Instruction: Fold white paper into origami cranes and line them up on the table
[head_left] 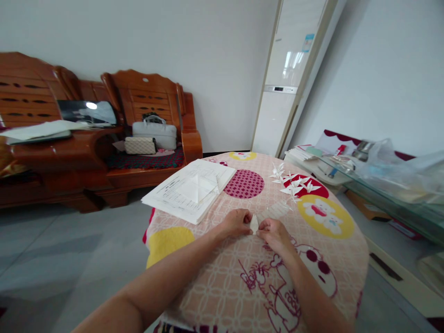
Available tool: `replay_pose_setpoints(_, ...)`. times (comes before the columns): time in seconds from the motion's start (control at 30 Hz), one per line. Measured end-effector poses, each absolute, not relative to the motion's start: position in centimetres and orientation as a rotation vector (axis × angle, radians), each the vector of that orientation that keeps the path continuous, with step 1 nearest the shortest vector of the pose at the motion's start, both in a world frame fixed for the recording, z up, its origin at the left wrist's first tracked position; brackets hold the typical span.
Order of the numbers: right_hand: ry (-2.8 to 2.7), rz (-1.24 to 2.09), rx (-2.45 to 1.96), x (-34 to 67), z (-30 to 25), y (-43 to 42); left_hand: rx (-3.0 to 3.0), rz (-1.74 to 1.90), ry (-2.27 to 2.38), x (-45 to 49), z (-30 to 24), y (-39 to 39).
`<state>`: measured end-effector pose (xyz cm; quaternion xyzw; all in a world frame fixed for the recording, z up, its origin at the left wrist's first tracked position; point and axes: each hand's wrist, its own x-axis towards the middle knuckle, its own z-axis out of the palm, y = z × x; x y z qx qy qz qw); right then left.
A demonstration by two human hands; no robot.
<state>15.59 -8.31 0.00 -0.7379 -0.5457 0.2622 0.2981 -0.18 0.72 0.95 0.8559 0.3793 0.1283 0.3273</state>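
Observation:
A small piece of folded white paper (254,225), narrow and pointed at the top, is held between my two hands over the middle of the round table. My left hand (237,222) pinches its left edge. On the other side, the fingers of my right hand (274,233) are closed on its right edge. Just beyond my right hand lies a clear, crinkled strip (274,210) whose kind I cannot make out. Several folded white paper cranes (294,185) sit in a cluster farther back on the right.
A stack of printed papers (176,196), with a creased white square sheet (198,188) on top, lies at the table's left. The patterned tablecloth (222,282) covers the table. At right stands a glass-topped unit (388,203) with plastic bags; wooden chairs (149,97) stand behind left.

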Motion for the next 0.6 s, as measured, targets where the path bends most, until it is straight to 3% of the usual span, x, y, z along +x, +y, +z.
replay_pose_setpoints(0.33, -1.408, 0.565, -1.965, 14.3, 0.4, -8.8, 2.159, 0.536, 1.034, 0.0, 0.2, -0.5)
replay_pose_setpoints(0.6, -1.383, 0.646, -1.796, 14.6, -0.6, -9.0, 2.029, 0.736, 0.892, 0.0, -1.0, -1.2)
